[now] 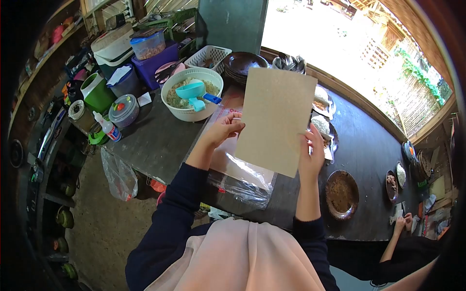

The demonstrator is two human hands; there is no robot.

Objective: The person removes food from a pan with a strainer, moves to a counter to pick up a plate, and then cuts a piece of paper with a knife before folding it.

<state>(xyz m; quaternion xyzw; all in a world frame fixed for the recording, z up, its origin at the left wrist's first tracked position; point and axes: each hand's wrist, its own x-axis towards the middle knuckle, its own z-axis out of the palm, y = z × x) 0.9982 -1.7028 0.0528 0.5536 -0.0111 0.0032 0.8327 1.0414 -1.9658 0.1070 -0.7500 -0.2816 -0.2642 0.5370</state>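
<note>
Both my hands hold up a sheet of brown paper (276, 121) over the dark table. My left hand (223, 130) pinches its left edge between thumb and fingers. On the right edge, the fingers of my right hand (313, 150) are closed round the paper. Beneath the sheet lies a clear plastic pack (250, 191) with more flat sheets in it, partly hidden by the paper and my left arm. Servings of white rice (320, 123) on brown paper show just beyond my right hand, partly covered by the sheet.
A white tub (187, 114) of food with a turquoise scoop (191, 90) stands at left. Behind are stacked dark plates (245, 63) and a white basket (208, 57). A brown plate (342, 194) lies at right. Another person's hands (403, 223) work at the far right.
</note>
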